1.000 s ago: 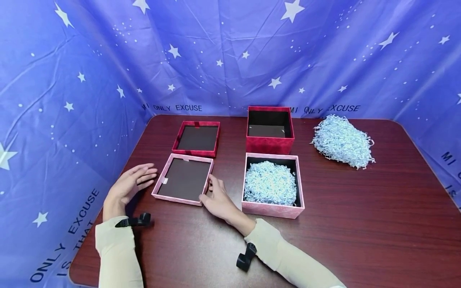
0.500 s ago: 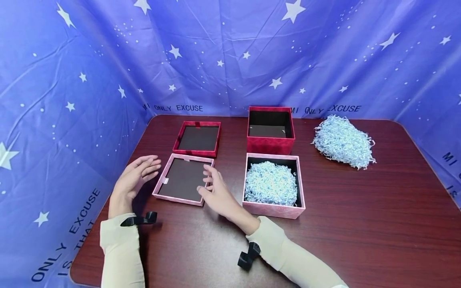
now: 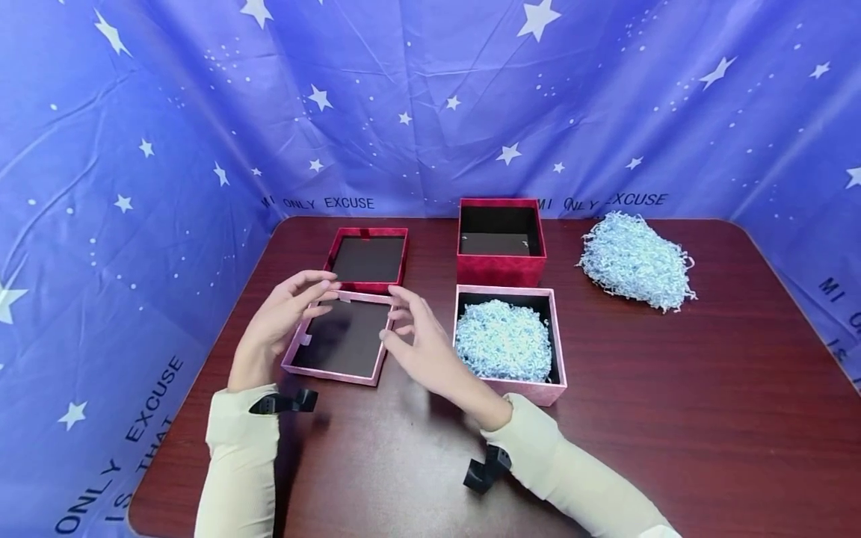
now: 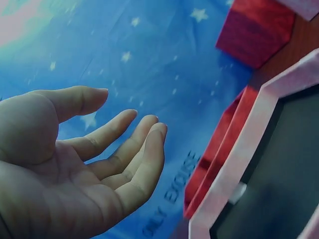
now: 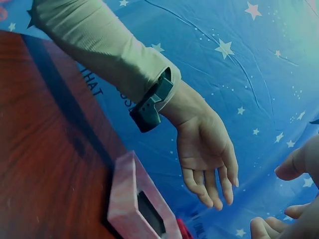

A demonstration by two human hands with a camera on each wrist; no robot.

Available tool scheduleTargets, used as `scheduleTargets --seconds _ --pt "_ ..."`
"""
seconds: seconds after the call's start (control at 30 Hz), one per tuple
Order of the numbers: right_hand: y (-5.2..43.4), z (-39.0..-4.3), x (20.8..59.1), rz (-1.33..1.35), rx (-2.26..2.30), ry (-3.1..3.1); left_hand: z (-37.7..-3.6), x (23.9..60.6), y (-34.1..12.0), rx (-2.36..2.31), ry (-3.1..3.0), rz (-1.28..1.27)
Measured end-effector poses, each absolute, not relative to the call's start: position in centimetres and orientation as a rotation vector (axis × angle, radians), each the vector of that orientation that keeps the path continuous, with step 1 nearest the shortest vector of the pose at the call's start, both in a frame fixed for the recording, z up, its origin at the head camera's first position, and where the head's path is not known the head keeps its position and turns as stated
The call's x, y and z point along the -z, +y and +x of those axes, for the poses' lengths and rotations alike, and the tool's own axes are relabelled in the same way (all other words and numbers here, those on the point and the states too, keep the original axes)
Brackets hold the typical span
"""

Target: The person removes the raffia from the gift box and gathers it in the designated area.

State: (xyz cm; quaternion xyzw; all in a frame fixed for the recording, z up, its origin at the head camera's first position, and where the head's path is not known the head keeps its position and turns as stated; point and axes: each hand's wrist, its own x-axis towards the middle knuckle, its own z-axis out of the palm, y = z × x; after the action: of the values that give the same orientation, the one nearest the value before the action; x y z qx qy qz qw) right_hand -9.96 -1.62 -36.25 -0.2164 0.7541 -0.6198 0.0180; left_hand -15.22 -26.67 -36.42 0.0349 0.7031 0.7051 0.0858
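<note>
While a star-printed blue cloth [image 3: 168, 149] surrounds the dark wooden table [image 3: 673, 388], the pink lid [image 3: 339, 340] lies inside-up, its lining dark. Left hand [image 3: 279, 321] and right hand [image 3: 427, 347] hover over it with relaxed, spread fingers, holding nothing.

On the dark wooden tabletop [image 3: 673, 388] were set two boxes, two lids, and apparently a shredded-paper heap [image 3: 635, 259].

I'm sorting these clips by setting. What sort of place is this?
Probably a staged recording booth, not a home or shop: a star-printed blue cloth hangs round three sides of one table. On it lie only gift boxes, lids and shredded paper, with both hands above a lid.
</note>
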Motion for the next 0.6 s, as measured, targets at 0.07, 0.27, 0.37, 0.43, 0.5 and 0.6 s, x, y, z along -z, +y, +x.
scheduleTargets --seconds 0.07,0.27,0.37,0.43,0.5,0.6 --pt "-1.0 -10.1 36.0 -0.695 1.912 2.378 -15.5 36.2 -25.7 -2.028 2.145 0.134" --pt "1.2 -10.5 35.3 -0.7 1.865 2.426 -16.1 35.4 -23.2 -1.89 2.186 0.199" --pt "2.4 -10.7 35.0 -0.684 1.837 2.45 -16.1 35.0 -22.0 -1.863 2.173 0.23" --pt "3.2 -10.8 34.8 -0.676 1.827 2.461 -16.2 34.8 -21.2 -1.846 2.157 0.257" --pt "4.0 -10.8 34.5 -0.67 1.829 2.468 -16.2 34.6 -20.3 -1.827 2.141 0.283" --pt "5.1 -10.9 34.3 -0.658 1.833 2.467 -16.2 34.4 -18.9 -1.778 2.142 0.324"
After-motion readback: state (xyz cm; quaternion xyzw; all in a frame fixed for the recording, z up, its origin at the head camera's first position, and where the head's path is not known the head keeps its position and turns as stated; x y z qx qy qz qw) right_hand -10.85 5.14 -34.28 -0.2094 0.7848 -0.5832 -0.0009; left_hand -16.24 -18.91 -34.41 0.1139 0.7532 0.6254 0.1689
